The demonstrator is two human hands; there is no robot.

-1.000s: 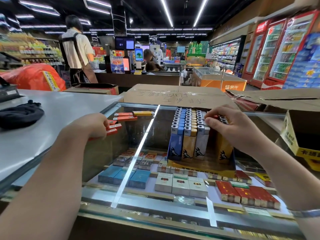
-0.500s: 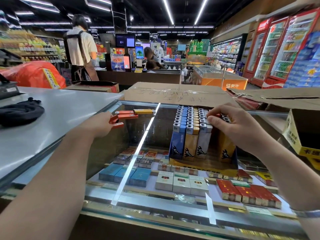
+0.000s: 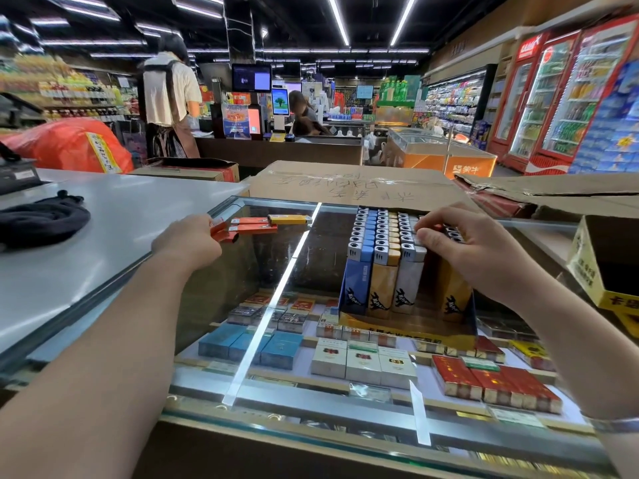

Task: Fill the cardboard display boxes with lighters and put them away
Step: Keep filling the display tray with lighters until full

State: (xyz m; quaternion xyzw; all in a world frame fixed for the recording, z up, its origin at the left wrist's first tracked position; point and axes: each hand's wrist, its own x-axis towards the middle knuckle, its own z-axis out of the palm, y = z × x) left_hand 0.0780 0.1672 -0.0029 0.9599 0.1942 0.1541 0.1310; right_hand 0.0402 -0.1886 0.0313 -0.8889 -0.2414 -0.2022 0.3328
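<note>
Bright ceiling strip lights (image 3: 337,19), a glare streak across the glass counter (image 3: 276,292), wide-angle bowing, soft background.

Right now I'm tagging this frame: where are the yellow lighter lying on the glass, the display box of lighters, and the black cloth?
yellow lighter (image 3: 289,219), head view, mid-body.
display box (image 3: 408,331), head view, yellow front lip.
black cloth (image 3: 41,221), head view, centre of the bundle.
</note>
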